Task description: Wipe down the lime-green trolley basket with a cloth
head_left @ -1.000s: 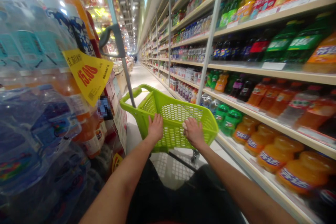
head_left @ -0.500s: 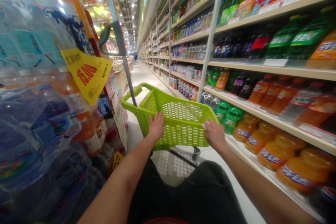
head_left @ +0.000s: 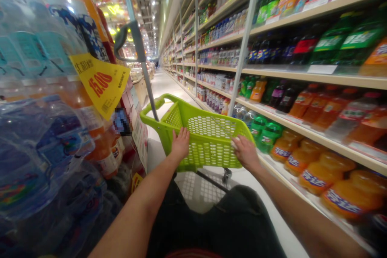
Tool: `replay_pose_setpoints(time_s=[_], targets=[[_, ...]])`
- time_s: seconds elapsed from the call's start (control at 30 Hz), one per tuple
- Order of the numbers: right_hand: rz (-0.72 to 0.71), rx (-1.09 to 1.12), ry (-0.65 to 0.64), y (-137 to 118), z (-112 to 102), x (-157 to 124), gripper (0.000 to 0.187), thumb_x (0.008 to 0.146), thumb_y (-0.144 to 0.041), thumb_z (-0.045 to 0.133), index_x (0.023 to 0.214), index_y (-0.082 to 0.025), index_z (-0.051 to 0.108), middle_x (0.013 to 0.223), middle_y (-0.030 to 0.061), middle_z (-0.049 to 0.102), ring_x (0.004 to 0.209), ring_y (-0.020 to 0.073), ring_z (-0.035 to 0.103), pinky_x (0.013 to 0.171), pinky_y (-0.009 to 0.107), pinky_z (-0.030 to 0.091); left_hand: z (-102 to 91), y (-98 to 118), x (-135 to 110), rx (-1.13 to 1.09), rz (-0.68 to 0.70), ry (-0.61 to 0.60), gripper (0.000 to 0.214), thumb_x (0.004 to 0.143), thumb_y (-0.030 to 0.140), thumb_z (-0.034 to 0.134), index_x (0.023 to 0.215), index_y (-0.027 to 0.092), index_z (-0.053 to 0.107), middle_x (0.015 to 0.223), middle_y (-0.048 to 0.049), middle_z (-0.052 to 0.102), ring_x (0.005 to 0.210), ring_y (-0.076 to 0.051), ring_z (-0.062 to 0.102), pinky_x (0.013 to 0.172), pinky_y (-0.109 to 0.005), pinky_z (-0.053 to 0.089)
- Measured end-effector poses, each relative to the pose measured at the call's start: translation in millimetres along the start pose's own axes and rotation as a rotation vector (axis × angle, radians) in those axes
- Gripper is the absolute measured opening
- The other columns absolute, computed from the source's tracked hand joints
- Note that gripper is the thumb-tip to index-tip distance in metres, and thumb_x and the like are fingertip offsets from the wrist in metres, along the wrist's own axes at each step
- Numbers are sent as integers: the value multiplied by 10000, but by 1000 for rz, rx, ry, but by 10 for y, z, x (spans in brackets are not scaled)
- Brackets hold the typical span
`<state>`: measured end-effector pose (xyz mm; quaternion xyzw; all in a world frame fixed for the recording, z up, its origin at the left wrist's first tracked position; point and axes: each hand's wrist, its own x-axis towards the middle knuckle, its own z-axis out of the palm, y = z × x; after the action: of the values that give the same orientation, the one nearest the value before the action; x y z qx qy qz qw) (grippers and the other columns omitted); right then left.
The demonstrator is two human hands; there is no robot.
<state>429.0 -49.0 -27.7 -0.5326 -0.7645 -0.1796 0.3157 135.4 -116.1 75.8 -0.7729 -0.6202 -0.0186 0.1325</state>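
Observation:
A lime-green plastic shopping basket (head_left: 208, 141) on wheels stands in the aisle in front of me, its grey pull handle (head_left: 136, 44) rising up to the left. My left hand (head_left: 180, 144) grips the near rim of the basket at its left side, fingers curled over the edge. At the near right corner of the rim, my right hand (head_left: 246, 152) is closed on the basket too. The inside of the basket is not visible from here.
Long shelves of soda bottles (head_left: 302, 105) run along the right, with orange bottles (head_left: 320, 177) low down. Shrink-wrapped water packs (head_left: 39, 137) with a yellow price tag (head_left: 99, 84) crowd the left. The pale aisle floor (head_left: 165, 84) stretches ahead.
My right hand slid from the middle of the near rim to its right corner. The basket turned slightly, and my left hand stayed gripping the rim.

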Motion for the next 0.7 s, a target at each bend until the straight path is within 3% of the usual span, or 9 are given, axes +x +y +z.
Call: replay_pose_setpoints(time_s=[0.13,0.27,0.5,0.6,0.7], targets=[[134,34,40,275,32,-125,469,701,-135,448,1158,-148,557,1220,171,524,1148,291,467,918,443,407,2,42,11,-13,-10,-4,697,726,126,369,1400,70,200,1502,-112,145,1381,-244,83,1085,-574,51],[208,64,70,157,71,-94,479,698,-152,448,1163,-103,552,1221,177,515,1135,296,466,916,438,416,-10,101,30,-23,-41,-21,728,705,152,410,1395,48,200,1499,-132,142,1381,-262,76,1082,-577,64],[31,150,15,-350,27,182,466,734,-149,427,1186,-128,536,1246,141,518,1146,242,474,928,390,406,-35,39,42,-11,-17,-50,728,712,161,406,1402,73,192,1504,-115,135,1382,-267,61,1081,-585,54],[24,144,-5,-292,4,195,455,755,-169,409,1192,-121,528,1233,148,531,1155,244,469,920,408,396,-28,-1,40,-5,0,-26,712,718,144,389,1402,79,199,1501,-107,156,1381,-246,88,1085,-576,41],[95,75,-21,-80,-28,96,451,757,-176,402,1187,-121,530,1231,159,532,1166,268,458,906,453,379,-11,-5,37,-8,5,-7,704,717,138,385,1397,78,217,1496,-105,174,1379,-234,109,1086,-571,58]])
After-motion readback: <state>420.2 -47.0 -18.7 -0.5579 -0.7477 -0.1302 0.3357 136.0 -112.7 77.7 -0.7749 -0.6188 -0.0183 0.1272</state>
